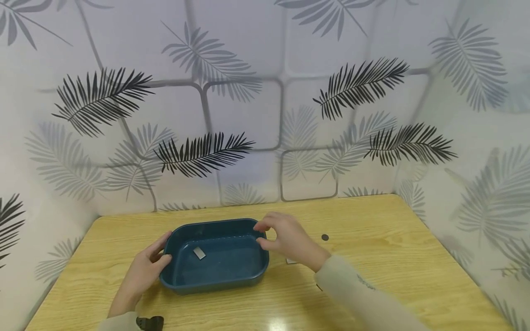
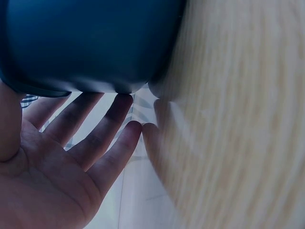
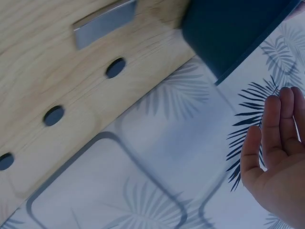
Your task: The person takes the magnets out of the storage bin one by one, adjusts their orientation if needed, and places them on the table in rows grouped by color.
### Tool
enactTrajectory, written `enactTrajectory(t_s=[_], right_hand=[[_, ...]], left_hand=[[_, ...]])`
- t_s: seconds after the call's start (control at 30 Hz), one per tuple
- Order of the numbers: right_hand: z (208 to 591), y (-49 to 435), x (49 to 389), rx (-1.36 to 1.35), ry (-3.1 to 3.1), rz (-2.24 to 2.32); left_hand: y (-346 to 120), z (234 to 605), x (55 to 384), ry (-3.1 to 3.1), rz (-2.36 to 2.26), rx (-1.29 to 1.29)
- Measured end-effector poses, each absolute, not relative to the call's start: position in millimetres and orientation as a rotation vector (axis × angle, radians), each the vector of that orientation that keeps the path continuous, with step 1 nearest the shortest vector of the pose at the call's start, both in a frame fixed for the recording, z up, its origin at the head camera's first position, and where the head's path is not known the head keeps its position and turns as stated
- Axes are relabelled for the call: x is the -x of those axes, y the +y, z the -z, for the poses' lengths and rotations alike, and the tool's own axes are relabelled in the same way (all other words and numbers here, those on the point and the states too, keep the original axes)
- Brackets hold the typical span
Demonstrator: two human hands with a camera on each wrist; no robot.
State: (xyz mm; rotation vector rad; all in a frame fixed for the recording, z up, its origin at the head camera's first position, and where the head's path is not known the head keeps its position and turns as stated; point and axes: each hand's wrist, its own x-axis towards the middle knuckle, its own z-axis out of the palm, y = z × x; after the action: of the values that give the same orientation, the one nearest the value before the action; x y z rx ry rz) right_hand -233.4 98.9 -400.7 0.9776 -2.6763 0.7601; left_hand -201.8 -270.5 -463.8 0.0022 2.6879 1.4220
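Observation:
A dark blue rectangular basin (image 1: 215, 281) with rounded corners sits on the table, a small silver rectangular piece (image 1: 199, 253) lying inside it. My left hand (image 1: 146, 266) holds the basin's left end, thumb at the rim and fingers against the outer wall. In the left wrist view the fingertips (image 2: 125, 99) meet the blue wall. At the right rim, my right hand (image 1: 285, 236) hovers with thumb and fingers bowed and a gap between them. The right wrist view has this hand (image 3: 279, 152) apart from the basin (image 3: 233, 36), with nothing in its fingers.
Right of the basin, a silver rectangular block (image 3: 106, 25) lies on the table, mostly behind my right wrist in the head view. Several dark round discs (image 3: 115, 67) lie in a row nearby. A leaf-patterned curtain (image 1: 248, 115) stands behind the wooden table (image 1: 372, 230).

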Motion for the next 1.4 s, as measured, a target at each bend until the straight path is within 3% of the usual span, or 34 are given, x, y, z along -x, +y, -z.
enactTrajectory(t_s=[0.77, 1.4], right_hand=[[430.2, 28.7, 231.7, -0.969, -2.9, -1.077], [452.3, -13.8, 237.9, -0.996, -2.944, -1.06]], left_hand=[[-270.8, 459.4, 200.2, 2.692, -1.401, 0.004], [-268.9, 461.5, 200.3, 2.693, -1.448, -0.003]])
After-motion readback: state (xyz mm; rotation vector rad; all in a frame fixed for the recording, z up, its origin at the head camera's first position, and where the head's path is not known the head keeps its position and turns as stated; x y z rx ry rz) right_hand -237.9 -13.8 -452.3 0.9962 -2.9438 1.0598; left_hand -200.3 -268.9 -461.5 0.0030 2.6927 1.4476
